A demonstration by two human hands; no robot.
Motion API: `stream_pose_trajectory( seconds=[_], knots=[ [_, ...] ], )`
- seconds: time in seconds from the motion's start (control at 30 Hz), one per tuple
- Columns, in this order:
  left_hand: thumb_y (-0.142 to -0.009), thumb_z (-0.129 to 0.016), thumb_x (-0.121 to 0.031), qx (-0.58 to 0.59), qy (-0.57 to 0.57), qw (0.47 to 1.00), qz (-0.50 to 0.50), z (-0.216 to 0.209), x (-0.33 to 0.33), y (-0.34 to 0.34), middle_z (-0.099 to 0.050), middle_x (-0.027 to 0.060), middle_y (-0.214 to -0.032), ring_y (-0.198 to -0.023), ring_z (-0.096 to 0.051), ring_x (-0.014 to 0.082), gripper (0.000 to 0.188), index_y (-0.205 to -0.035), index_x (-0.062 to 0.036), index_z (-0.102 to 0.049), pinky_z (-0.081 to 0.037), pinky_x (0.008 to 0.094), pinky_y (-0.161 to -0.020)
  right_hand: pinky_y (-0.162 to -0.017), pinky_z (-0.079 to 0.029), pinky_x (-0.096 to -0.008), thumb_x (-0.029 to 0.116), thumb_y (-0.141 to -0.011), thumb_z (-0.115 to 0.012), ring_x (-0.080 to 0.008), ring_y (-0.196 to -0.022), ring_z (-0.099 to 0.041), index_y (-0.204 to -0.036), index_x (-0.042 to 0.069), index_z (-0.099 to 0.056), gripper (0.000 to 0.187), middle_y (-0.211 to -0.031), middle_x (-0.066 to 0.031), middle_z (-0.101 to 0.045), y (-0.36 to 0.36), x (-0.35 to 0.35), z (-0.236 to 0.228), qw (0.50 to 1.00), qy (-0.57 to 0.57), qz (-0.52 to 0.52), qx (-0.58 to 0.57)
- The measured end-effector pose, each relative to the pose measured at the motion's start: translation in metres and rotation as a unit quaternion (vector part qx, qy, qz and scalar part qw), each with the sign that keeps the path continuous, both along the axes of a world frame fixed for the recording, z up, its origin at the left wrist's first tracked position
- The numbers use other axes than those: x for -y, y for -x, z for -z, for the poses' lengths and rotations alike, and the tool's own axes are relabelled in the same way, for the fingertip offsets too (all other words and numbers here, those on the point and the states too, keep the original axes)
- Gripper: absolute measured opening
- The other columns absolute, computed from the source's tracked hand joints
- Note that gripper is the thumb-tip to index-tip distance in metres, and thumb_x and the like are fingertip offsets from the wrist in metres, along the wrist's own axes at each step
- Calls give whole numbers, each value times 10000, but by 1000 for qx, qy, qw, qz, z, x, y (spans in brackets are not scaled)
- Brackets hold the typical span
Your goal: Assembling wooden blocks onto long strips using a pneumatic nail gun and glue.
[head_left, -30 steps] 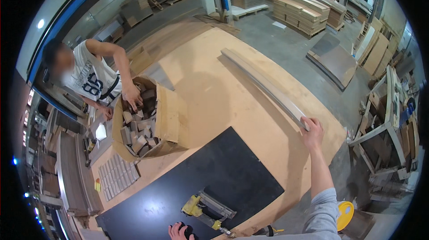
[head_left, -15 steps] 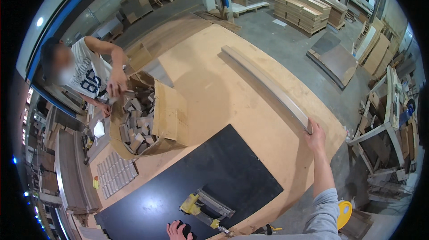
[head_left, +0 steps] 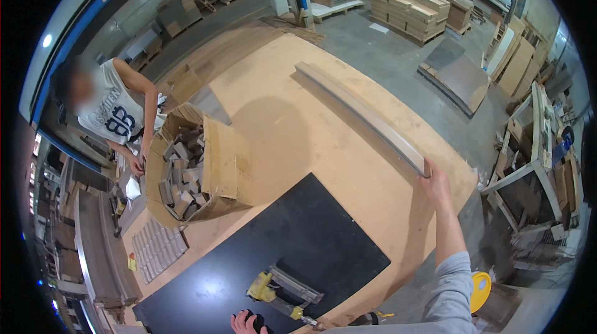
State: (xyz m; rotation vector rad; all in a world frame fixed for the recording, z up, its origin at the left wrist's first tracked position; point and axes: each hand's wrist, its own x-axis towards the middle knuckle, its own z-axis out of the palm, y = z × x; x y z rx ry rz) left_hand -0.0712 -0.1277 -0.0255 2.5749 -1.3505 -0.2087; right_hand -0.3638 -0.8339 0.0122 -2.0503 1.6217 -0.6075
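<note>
My right hand (head_left: 435, 185) grips the near end of a long, narrow grey-brown wooden strip (head_left: 360, 116), which stretches away along the right side of the wood-coloured tabletop (head_left: 280, 110). At the lower edge, my left hand (head_left: 244, 323) is partly cut off; its fingers lie apart on a black panel (head_left: 311, 228). Something black covers part of that hand, and I cannot make out what it is. Just right of those fingers, a yellow and grey nail gun (head_left: 283, 290) rests on the panel, its hose fitting pointing toward me.
An open cardboard box (head_left: 227, 163) of small wood blocks (head_left: 183, 172) stands on the left. Beyond it a co-worker (head_left: 115, 107) has both hands low beside the box. A ribbed grey sheet (head_left: 158, 247) lies nearer. Stacked boards (head_left: 410, 10) and a wooden frame rack (head_left: 528, 172) stand beyond the table.
The co-worker's raised hand has come down from above the box to beside their other hand. The whole view has shifted slightly. My right hand keeps its hold on the strip.
</note>
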Motion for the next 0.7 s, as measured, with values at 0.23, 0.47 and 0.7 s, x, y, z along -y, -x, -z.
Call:
stream_pose_trajectory(
  seconds=[0.23, 0.47, 0.7],
  knots=[
    [-919, -685, -329, 7, 16, 1000, 16, -8, 12, 3, -518, 245, -1496, -1424, -455, 458, 567, -1413, -75, -571, -277, 683, -1232, -1112, -520, -437, 104, -821, -858, -358, -1330, -653, -1522, 128, -597, 748, -1382, -190, -713, 8, 6, 3, 1000, -14, -9, 22],
    [-913, -686, -343, 16, 7, 1000, 10, 0, 4, 1, -523, 241, -1492, -1420, -454, 456, 578, -1413, -76, -573, -276, 682, -1222, -1083, -543, -450, 148, -818, -866, -356, -1310, -674, -1532, 180, -593, 765, -1374, -185, -724, 24, 27, 14, 998, -23, 54, 38],
    [-898, -693, -332, 14, 27, 999, 24, -9, 9, -1, -532, 245, -1468, -1400, -462, 453, 583, -1406, -74, -571, -272, 689, -1225, -1102, -528, -426, 84, -800, -856, -330, -1318, -668, -1545, 188, -578, 803, -1400, -179, -711, 14, 45, 5, 998, -27, 54, 21]
  ],
)
